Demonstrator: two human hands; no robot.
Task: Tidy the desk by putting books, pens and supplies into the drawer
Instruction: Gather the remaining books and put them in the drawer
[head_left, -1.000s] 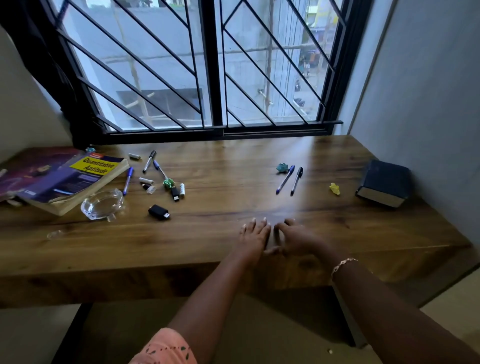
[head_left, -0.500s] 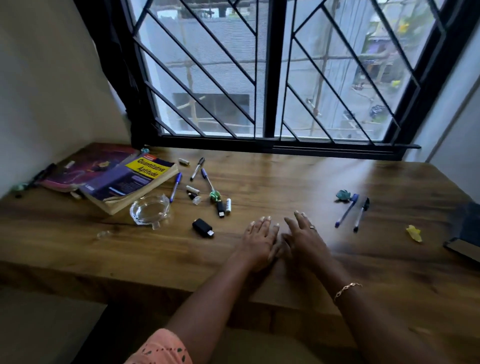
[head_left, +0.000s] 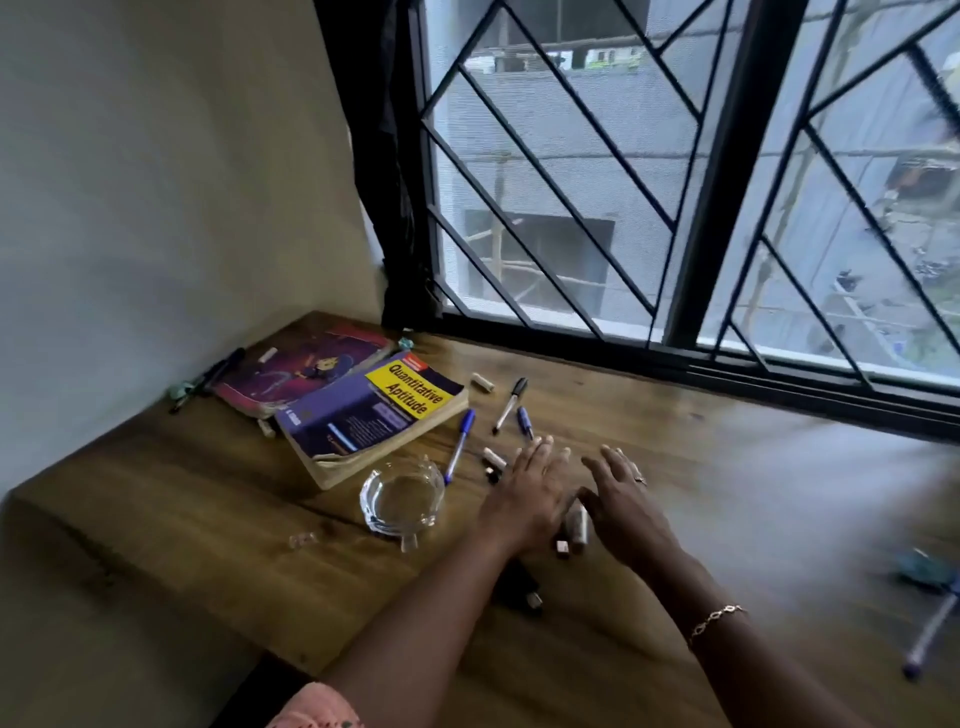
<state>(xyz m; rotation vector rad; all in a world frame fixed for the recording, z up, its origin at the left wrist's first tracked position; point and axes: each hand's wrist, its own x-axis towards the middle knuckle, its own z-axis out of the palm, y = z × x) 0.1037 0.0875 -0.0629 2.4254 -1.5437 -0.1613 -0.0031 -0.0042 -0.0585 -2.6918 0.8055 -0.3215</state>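
Finding nothing stowed yet. Noted books (head_left: 374, 415), pens (head_left: 460, 452) and small supplies (head_left: 482, 382) loose on table (head_left: 208, 519); no drawer in view. Noted left hand (head_left: 530, 499) and right hand (head_left: 623, 504) side by side over supplies, fingers spread, gripping nothing. Judged barely begun.

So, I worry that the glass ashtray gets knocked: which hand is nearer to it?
Left. The left hand is just right of the glass ashtray; the right hand is beyond it, farther right.

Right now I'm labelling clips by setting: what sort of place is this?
Probably a study corner at home: a wooden desk under a barred window, with a Quantitative Aptitude book and a blue pen on it.
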